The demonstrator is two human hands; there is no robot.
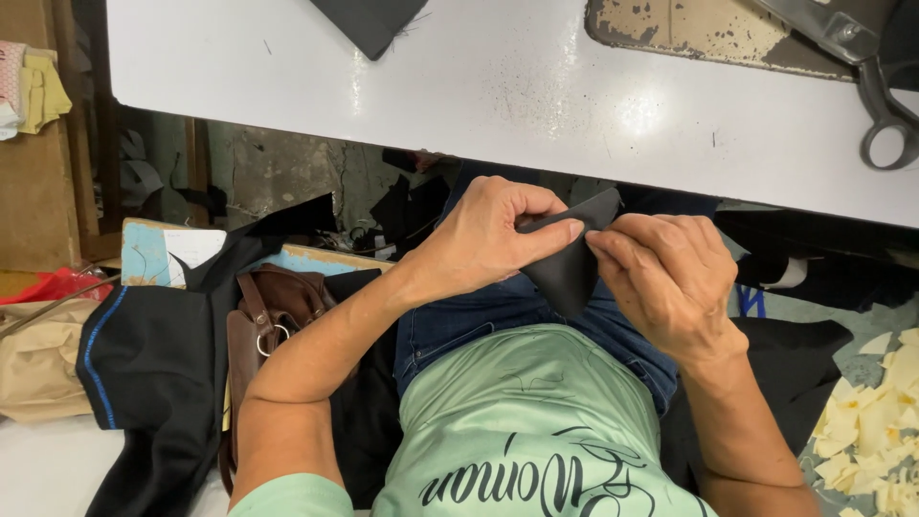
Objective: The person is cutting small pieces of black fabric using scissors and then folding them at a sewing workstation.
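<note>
Black cloth (567,273) is pinched by both the left hand (483,239) and right hand (665,278), each grip closed on its folded edge, held over the lap just below the bench (498,86).

We see black fabric piece (567,268), white table (498,86), grey scissors (876,72), brown bag (268,311), pale yellow scraps (871,431), black garment with blue stripe (144,364).

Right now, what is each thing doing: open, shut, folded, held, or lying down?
Small black fabric piece: folded, pinched by both hands.
Left hand: shut on the fabric.
Right hand: fingertips pinching its edge.
Scissors: lying on the white table.
Brown bag: resting beside the lap.
</note>
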